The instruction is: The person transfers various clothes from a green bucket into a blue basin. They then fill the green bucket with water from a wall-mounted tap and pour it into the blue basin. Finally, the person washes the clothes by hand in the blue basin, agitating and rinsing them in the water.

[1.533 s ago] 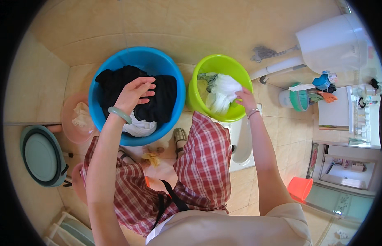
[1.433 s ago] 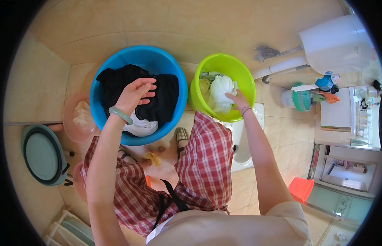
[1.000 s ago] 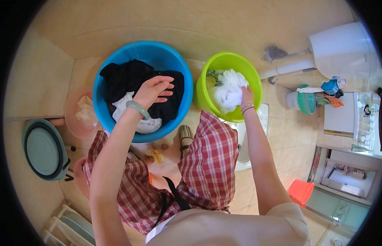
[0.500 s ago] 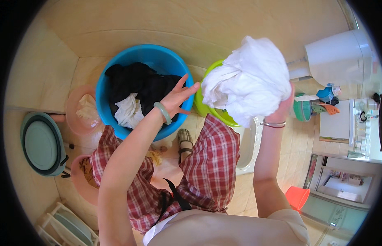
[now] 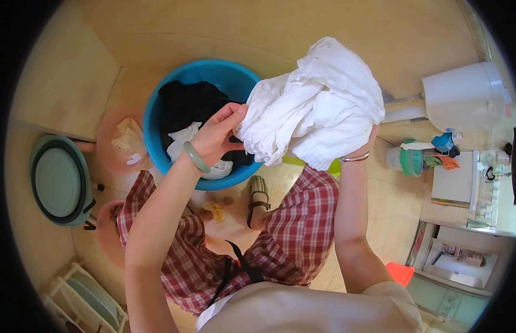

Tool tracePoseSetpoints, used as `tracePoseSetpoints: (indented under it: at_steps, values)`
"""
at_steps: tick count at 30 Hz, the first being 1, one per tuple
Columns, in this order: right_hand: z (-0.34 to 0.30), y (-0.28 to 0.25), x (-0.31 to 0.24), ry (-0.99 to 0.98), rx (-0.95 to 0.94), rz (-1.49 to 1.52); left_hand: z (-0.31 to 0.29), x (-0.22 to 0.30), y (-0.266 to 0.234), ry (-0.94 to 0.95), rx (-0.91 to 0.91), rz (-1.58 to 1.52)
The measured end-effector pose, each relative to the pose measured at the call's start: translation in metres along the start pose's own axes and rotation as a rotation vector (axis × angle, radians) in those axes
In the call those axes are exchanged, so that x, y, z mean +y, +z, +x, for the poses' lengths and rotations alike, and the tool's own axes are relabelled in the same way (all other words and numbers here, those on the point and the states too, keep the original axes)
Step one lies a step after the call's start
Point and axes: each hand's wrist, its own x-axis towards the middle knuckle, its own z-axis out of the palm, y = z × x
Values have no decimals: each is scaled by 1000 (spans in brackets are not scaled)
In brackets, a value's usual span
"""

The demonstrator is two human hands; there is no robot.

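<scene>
Our white cloth (image 5: 319, 105) is up top right of centre, clear of the green tub (image 5: 334, 168); left hand (image 5: 216, 133) just joined at its edge, digits parted, pinch unclear, so right hand (image 5: 369, 141), fingers hidden, isn't alone there

Holds white cloth (image 5: 330, 105) bunched over the right hand (image 5: 366, 145), touching the left hand (image 5: 218, 133), with a blue tub (image 5: 235, 79) below the latter.
</scene>
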Motion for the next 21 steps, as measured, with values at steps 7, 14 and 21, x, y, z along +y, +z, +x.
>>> tracePoseSetpoints:
  at_steps: [7, 14, 21]
  values:
    - [23, -2, 47, -13, 493, -300, -15, 6, -25, 133, 117, -64]
    - [50, -29, 97, 133, 268, -1320, 12, -3, -51, 293, 311, -128]
    - [57, -106, 157, 178, 229, -2145, 33, -9, -78, 240, 542, 142]
